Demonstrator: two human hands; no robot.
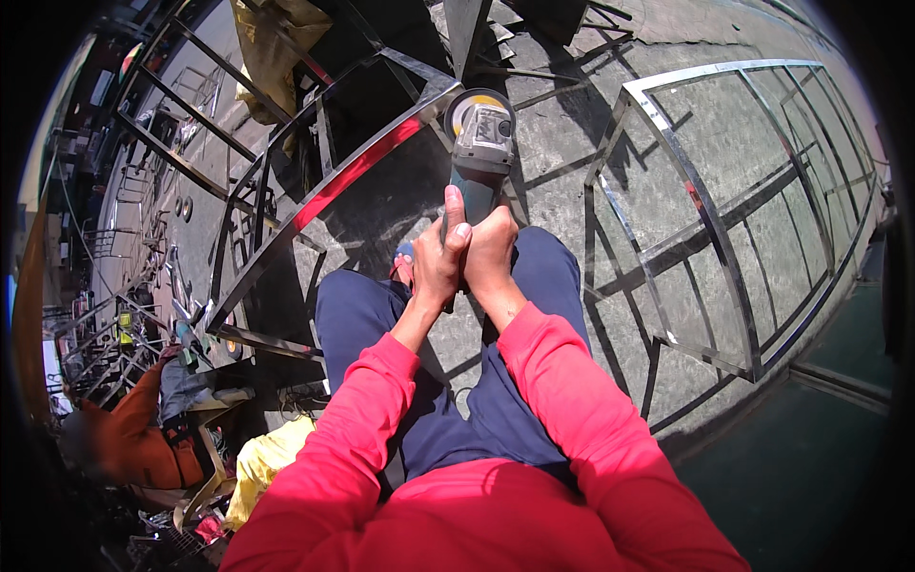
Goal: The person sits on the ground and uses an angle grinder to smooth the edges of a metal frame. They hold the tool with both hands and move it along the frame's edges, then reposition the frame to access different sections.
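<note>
Both my hands are wrapped round the body of an angle grinder (483,143), which points away from me above my knees. My left hand (440,253) grips its left side with the thumb laid along the top. On the other side my right hand (493,250) closes round the same body. The grinder's round disc, with a yellow guard or face, is beside the far corner of a welded metal frame (257,257); I cannot tell whether they touch. A red stretch (357,172) marks the frame's shiny near bar.
Another welded metal frame (717,234) stands to the right on the concrete floor (562,205). At the lower left a person in orange (143,434) works near a yellow cloth (267,467). A dark green surface (791,477) lies at lower right. More metal frames stand far left.
</note>
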